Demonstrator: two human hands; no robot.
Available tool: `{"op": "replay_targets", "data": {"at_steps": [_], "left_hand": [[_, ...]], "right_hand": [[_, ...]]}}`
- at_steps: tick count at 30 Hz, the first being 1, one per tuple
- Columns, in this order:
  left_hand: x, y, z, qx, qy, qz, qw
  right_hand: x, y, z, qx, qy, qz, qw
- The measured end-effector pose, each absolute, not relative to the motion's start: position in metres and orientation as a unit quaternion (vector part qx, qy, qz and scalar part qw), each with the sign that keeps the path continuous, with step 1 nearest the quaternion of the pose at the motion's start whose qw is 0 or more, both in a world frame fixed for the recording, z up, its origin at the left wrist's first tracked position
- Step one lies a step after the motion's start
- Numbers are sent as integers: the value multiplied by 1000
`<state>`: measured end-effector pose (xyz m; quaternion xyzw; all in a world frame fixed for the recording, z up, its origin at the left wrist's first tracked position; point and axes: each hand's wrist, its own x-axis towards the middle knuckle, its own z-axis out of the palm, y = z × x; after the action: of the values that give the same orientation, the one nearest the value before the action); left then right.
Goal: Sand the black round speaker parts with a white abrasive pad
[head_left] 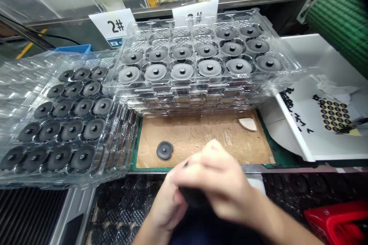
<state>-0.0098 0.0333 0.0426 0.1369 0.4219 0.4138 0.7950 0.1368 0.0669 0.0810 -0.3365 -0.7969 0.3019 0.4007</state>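
Observation:
Close to my body, both hands meet around a dark rounded part [193,196], mostly hidden by my fingers and blurred. My left hand [169,204] is closed on its left side. Over its top and right side curl the fingers of my right hand [222,183]. Just beyond them, a single black disc with a small centre stud [165,150] lies on a brown cardboard sheet [198,134]. Similar grey-black discs sit in the clear plastic tray [184,84] on the stack behind the cardboard. More fill another clear tray [97,149] on the left.
A white bin [299,134] on the right holds black scraps and a sheet of round stickers [335,115]. A pale wedge-shaped piece [247,124] lies on the cardboard. Below are a red crate [336,214] and trays of dark parts [126,199]. Signs reading 2# [113,26] stand behind.

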Motion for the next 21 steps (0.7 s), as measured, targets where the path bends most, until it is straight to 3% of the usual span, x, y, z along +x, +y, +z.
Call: {"op": "replay_targets", "data": {"at_steps": [4,10,13,16,19,21], "left_hand": [[-13,35,38,91,388,466,790],[-17,40,29,9,372,522,768],[-13,44,32,19,375,524,765],[-7,44,34,48,381,522,762],[-2,39,29,75,389,514,760],[-3,35,24,69,401,505,761]], "right_hand": [[158,73,28,-548,-691,342,326],[161,36,-44,-577,-671,379,271],[158,39,-30,-595,-644,381,293],[149,54,16,-590,-625,372,350],[134,63,61,-504,-674,319,437],[127,64,76,-444,-730,308,419]]}}
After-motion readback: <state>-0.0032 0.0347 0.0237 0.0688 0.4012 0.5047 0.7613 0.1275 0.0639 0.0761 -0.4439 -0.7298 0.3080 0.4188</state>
